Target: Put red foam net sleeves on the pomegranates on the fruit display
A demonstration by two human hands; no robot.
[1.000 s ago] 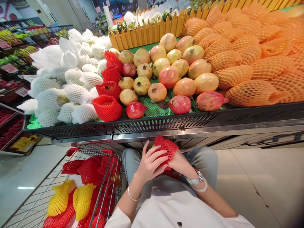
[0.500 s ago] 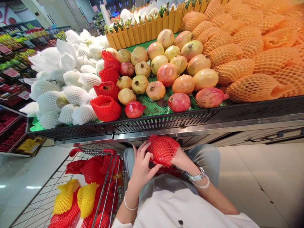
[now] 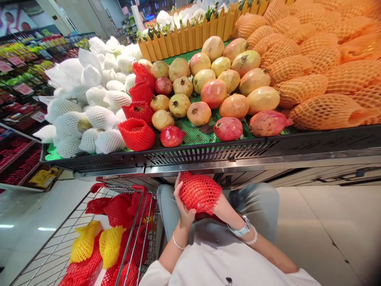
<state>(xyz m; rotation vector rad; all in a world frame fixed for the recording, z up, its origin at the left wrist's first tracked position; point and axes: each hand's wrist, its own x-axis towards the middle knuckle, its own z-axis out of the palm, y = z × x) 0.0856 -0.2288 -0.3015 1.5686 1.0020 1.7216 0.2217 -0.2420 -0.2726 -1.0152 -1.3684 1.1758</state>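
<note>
A red plastic-mesh sleeve (image 3: pixel 199 193) lies crosswise above the pale denim jeans (image 3: pixel 256 202), long axis between the hands, the left grip (image 3: pixel 185 206) curled around its end, the right grip (image 3: pixel 224 208) hidden inside, its hold impossible to tell

A loose white top (image 3: pixel 208 258) is worn, with wide sleeves (image 3: pixel 154 276) and a small dark mark (image 3: pixel 228 281) at the lower edge of the view. Below it, pale grey-blue denim jeans (image 3: pixel 262 210) are seen. A thin silver bangle (image 3: pixel 177 243) is worn on the left wrist (image 3: pixel 182 229). On the right wrist (image 3: pixel 230 217), a silver-cased watch (image 3: pixel 239 227) with a pale blue strap is worn, and a strand of white beads (image 3: pixel 253 238) sits just beside it.
</note>
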